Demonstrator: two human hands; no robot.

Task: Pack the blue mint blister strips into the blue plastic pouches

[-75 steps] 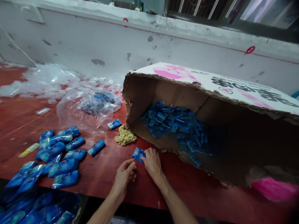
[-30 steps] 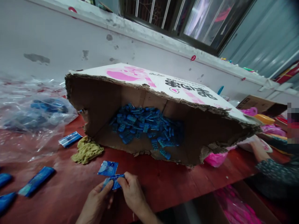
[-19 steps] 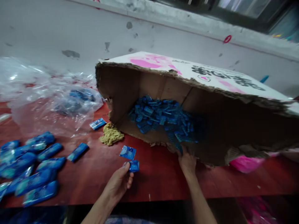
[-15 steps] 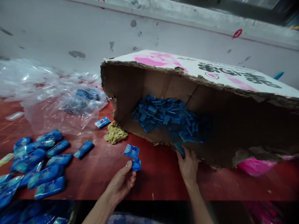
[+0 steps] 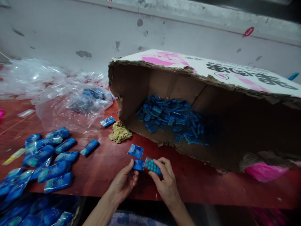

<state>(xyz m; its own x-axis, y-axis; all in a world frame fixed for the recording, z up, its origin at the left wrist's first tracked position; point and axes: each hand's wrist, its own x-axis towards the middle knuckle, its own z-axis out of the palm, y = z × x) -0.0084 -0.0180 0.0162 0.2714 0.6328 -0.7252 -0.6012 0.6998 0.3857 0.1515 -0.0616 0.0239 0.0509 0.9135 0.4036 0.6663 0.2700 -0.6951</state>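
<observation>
My left hand [image 5: 125,179] pinches a small blue printed packet [image 5: 138,164] between thumb and fingers. Close by on the right, my right hand [image 5: 166,180] grips a small clear pack of blue-green beads [image 5: 152,166], its end almost at the packet's edge; whether they touch I cannot tell. Just beyond, a flat blue packet [image 5: 135,151] lies on the red tabletop [image 5: 113,153]. Many similar bead packs [image 5: 171,114] are heaped inside a torn cardboard box [image 5: 131,81] that lies on its side, opening towards me.
Filled blue packets [image 5: 55,171] lie piled at the left, with more in a container [image 5: 42,213] below the table edge. A yellow-green lump [image 5: 119,131] sits by the box corner. Clear plastic bags [image 5: 70,103] spread at the back left. Pink plastic [image 5: 265,171] shows under the box's right side.
My right hand has come out of the box mouth with a bead pack, moving left and nearer to my left hand. My left hand still holds its packet. The view has shifted slightly.
</observation>
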